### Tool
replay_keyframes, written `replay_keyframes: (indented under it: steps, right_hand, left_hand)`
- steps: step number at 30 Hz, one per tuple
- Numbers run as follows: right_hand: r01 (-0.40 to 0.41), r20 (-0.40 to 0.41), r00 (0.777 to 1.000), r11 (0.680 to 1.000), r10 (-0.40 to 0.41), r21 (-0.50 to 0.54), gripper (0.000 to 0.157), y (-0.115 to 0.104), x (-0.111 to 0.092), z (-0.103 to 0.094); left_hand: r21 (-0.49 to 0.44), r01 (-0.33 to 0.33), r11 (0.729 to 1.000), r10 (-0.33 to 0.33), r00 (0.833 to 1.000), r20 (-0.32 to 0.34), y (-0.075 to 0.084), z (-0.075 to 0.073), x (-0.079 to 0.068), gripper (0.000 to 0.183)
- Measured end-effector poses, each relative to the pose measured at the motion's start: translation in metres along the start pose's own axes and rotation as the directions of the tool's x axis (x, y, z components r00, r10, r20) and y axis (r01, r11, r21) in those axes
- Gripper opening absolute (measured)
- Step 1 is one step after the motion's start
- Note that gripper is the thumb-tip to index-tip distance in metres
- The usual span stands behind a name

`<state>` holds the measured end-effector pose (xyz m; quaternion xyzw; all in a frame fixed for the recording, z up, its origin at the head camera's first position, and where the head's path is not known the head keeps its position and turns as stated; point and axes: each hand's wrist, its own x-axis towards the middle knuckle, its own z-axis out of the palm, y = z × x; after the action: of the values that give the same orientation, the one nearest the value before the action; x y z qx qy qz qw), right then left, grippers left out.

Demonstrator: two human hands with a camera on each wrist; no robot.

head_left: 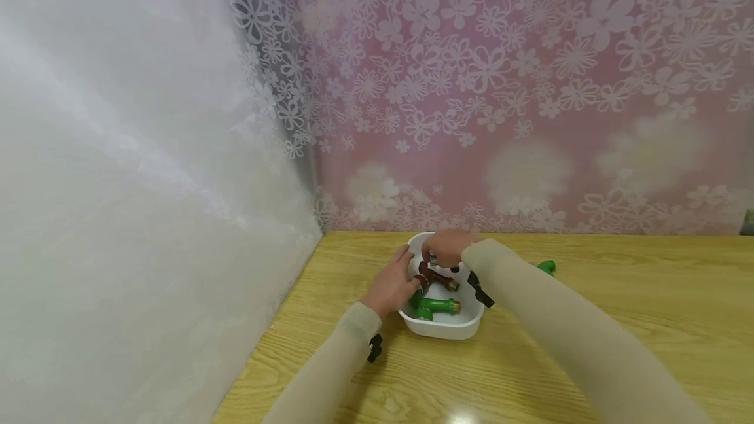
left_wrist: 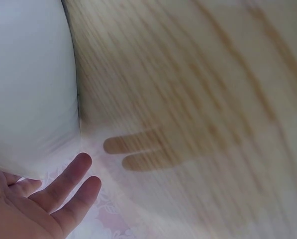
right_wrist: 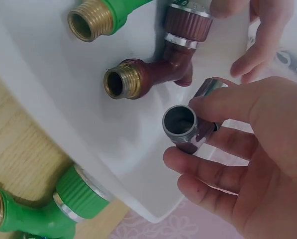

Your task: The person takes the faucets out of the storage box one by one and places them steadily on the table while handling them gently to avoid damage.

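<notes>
My right hand (head_left: 450, 247) is over the far end of a white basin (head_left: 443, 330) and pinches a silver tap (right_wrist: 182, 124) between thumb and fingers. Its threaded open end faces the right wrist camera. Across the basin's left rim lies my left hand (head_left: 391, 288), thumb on the inner side and fingers along the outside. Two of its fingers (left_wrist: 71, 199) stretch out beside the basin wall. Inside the basin are a brown tap (right_wrist: 153, 77), close to the left thumb, and a green tap (head_left: 438, 306), both with brass threaded ends.
Another green tap (right_wrist: 53, 204) lies on the wooden table (head_left: 648, 319), right of the basin and partly behind the right sleeve. A white sheet (head_left: 147, 182) borders the table's left side. Behind it hangs a pink flowered curtain (head_left: 471, 116).
</notes>
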<state>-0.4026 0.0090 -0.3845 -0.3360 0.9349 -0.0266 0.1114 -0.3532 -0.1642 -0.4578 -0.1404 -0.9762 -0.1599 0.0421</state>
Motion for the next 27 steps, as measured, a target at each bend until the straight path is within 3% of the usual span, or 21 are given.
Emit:
replay_keyframes:
  steps: [11, 27]
  right_hand:
    - [0.068, -0.035, 0.997, 0.991, -0.064, 0.114, 0.038, 0.010, -0.017, -0.009]
    - [0.201, -0.172, 0.966, 0.979, -0.193, 0.026, 0.034, 0.040, -0.065, -0.007]
  left_hand:
    - [0.020, -0.018, 1.000, 0.018, 1.000, -0.016, -0.001, -0.001, 0.000, 0.061]
    - [0.020, 0.023, 1.000, -0.024, 1.000, 0.011, 0.002, -0.003, -0.001, 0.062]
